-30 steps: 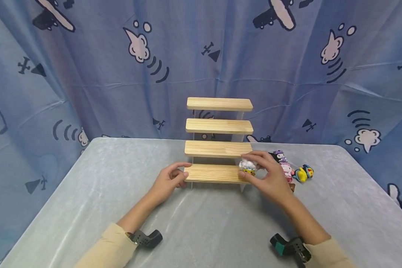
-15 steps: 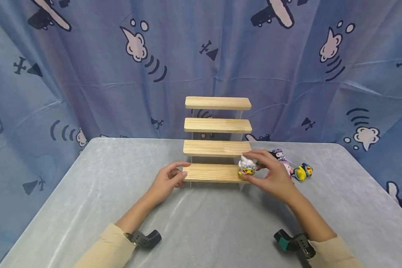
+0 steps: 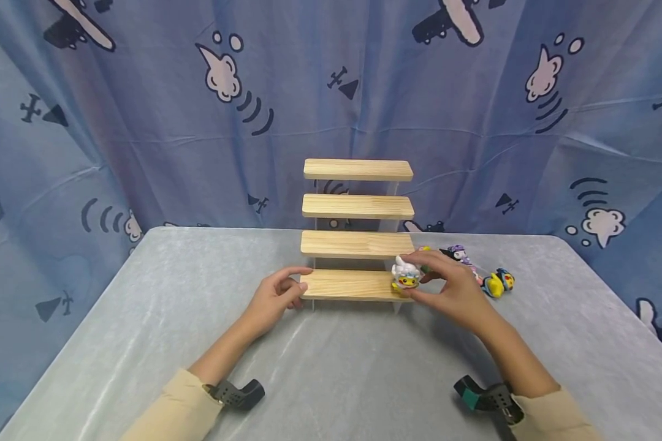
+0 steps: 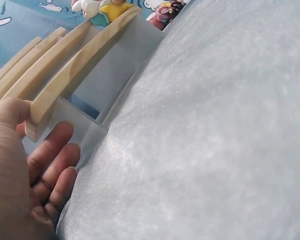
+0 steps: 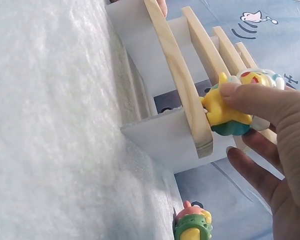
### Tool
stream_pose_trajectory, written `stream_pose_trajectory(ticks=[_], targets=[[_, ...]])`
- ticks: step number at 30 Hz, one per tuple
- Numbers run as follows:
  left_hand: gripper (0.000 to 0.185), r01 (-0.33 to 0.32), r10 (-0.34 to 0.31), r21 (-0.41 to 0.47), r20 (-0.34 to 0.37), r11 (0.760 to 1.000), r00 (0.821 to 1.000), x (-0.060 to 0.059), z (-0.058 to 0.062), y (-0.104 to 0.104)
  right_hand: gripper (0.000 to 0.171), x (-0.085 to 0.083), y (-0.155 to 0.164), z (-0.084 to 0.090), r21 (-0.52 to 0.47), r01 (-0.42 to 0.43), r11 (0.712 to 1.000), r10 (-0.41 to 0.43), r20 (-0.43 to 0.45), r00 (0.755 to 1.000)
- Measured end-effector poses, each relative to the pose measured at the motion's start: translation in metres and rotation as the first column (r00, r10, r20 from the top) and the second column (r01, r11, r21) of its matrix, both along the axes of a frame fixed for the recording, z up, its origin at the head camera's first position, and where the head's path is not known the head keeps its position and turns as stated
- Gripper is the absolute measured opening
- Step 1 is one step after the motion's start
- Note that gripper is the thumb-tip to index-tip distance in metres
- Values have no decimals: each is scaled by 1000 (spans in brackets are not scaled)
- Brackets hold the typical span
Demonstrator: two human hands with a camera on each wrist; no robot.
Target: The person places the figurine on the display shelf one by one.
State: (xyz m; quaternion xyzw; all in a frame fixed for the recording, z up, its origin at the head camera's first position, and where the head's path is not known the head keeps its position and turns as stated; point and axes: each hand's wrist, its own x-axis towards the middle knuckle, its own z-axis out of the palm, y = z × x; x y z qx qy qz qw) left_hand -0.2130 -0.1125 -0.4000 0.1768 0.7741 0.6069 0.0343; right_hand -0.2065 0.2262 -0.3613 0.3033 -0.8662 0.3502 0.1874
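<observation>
A wooden four-step display stand (image 3: 357,245) with white side panels stands mid-table. My right hand (image 3: 453,292) pinches a small yellow and white figurine (image 3: 406,275) that sits on the right end of the lowest step (image 3: 349,285). In the right wrist view the thumb lies on the figurine (image 5: 231,107) above the step edge (image 5: 182,85). My left hand (image 3: 276,297) holds the left end of the lowest step, thumb on top and fingers against the side panel (image 4: 70,127). The figurine (image 4: 102,8) shows at the step's far end.
Right of the stand lie a dark purple figurine (image 3: 456,253), a pink one partly hidden by my hand, and a yellow and blue one (image 3: 499,283). Another figurine (image 5: 192,225) shows in the right wrist view. A blue patterned curtain (image 3: 143,110) hangs behind the grey table (image 3: 342,367).
The right hand has set the figurine upright on the lowest step and eased back slightly, so more of it shows. The left hand has stayed on the step's left end.
</observation>
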Motion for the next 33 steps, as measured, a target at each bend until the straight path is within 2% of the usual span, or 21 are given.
stream_pose_trajectory(ticks=[9,17,33], targets=[[32,1,-1,7,8,1000,1000,0,-1,0,60,3,-6,-1,-53,29,998,-25,65,998],[31,-1,1,13,11,1000,1000,0,-1,0,60,3,-17,-4,-118,29,993,-20,74,997],[32,-1,1,13,15,1000,1000,1,1,1,57,1,-31,-9,-133,18,991,-10,64,998]])
